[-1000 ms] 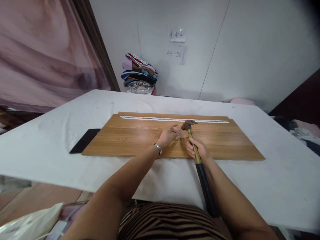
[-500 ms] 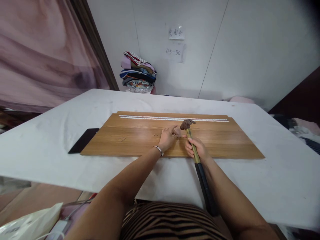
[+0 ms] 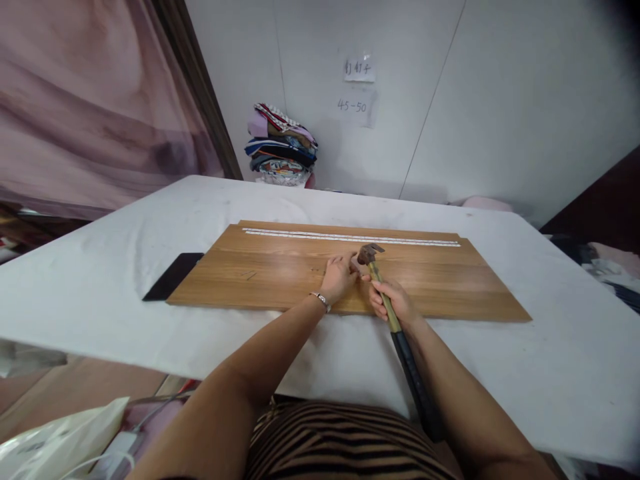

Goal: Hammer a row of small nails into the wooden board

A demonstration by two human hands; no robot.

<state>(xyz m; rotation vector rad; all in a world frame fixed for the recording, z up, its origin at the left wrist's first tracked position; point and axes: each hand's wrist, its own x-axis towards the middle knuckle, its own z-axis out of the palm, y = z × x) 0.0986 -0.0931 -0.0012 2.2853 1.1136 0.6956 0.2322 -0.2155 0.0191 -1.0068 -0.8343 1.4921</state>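
We had the hammer (image 3: 406, 357) slanted across the near side of the wooden board (image 3: 450, 287), its long axis running from the head, over the middle of the board, down and right to the black butt close to our striped clothing (image 3: 345, 443). The claw pointed right; the striking end faced left, toward our left hand (image 3: 340, 277).

Our right hand (image 3: 395, 301) was wrapped around the bare upper handle, below the head and above the black grip. The left hand, with a bracelet (image 3: 321, 302) at its wrist, was narrow, its fingers bent over the board just beside the hammer's head; we could not tell whether they pinched anything.

The board lay lengthwise from left to right on the white-covered counter (image 3: 505, 373). Two pale strips (image 3: 350, 239) ran along its far edge, and thin dark pieces (image 3: 251, 276) lay toward its left end, well apart from the hammer.
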